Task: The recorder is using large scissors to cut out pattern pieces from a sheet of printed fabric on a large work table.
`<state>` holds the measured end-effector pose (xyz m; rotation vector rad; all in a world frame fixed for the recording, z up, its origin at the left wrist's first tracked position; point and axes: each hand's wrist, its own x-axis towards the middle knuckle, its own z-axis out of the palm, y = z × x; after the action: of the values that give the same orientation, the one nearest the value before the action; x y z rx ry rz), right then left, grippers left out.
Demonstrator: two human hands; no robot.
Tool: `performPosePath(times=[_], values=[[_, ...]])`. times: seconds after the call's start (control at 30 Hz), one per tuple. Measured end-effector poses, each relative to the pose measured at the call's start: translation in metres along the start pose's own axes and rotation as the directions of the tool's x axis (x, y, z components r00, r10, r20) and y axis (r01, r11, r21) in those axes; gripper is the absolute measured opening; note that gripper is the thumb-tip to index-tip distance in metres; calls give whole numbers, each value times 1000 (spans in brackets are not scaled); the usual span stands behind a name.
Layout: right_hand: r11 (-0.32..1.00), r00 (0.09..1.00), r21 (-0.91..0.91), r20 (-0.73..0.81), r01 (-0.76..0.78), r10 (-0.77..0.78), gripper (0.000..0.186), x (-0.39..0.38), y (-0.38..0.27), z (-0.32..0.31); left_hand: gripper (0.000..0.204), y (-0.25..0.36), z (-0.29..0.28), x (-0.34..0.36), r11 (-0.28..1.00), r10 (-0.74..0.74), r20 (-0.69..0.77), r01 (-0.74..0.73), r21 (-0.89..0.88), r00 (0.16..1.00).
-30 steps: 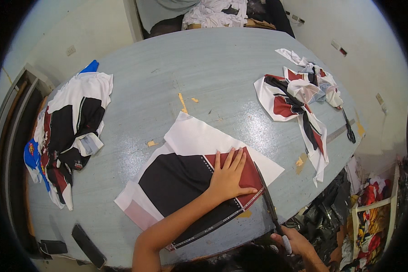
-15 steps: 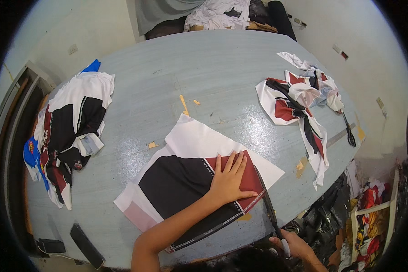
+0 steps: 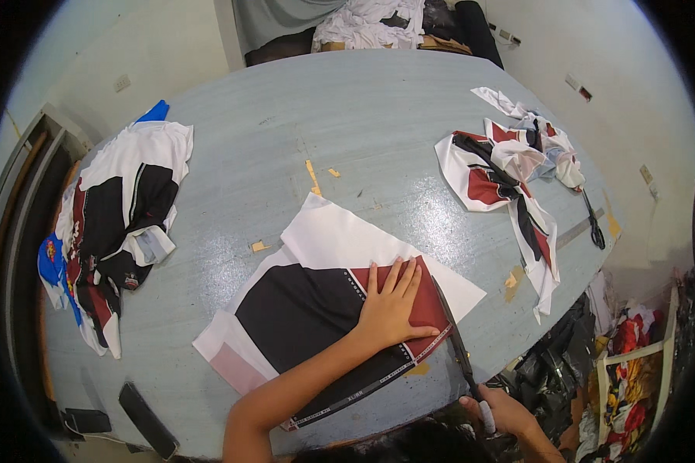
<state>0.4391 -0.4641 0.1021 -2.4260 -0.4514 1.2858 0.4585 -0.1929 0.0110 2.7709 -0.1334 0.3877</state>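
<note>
My left hand (image 3: 388,305) lies flat, fingers spread, on a piece of black, dark red and white fabric (image 3: 301,316) at the near middle of the table. Its fingertips and thumb rest on the red panel. My right hand (image 3: 496,414) grips large dark scissors (image 3: 461,357) with a pale handle, low at the table's front edge. The long blades point away from me and lie along the right side of the red panel, where the white cloth extends beyond them. Whether the blades are apart is hard to tell.
The grey table (image 3: 270,131) carries a fabric pile (image 3: 112,231) at left, cut scraps (image 3: 486,185) and second scissors (image 3: 594,228) at right, and two dark flat objects (image 3: 147,417) at front left. A rack of cloth (image 3: 637,355) and black bags (image 3: 548,355) stand at right.
The view has shifted very slightly. Compared with a second ago, both hands, the scissors and the fabric are in almost the same places.
</note>
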Motion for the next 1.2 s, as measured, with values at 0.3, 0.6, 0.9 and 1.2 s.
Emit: performPosePath(times=[0.3, 0.6, 0.9, 1.2], values=[[999, 999, -51, -29, 20, -22, 67, 2, 1, -1, 112, 1, -1, 1, 1000, 6, -22, -7, -16, 1000], [996, 999, 83, 19, 29, -31, 59, 7, -7, -6, 114, 1, -1, 0, 1000, -5, -10, 5, 0, 1000], [999, 999, -11, -15, 37, -38, 59, 6, -14, -9, 115, 2, 2, 0, 1000, 6, -40, -6, -5, 999], [998, 1000, 58, 28, 2, -4, 59, 9, -21, -10, 116, -1, 4, -1, 1000, -4, 0, 4, -11, 1000]])
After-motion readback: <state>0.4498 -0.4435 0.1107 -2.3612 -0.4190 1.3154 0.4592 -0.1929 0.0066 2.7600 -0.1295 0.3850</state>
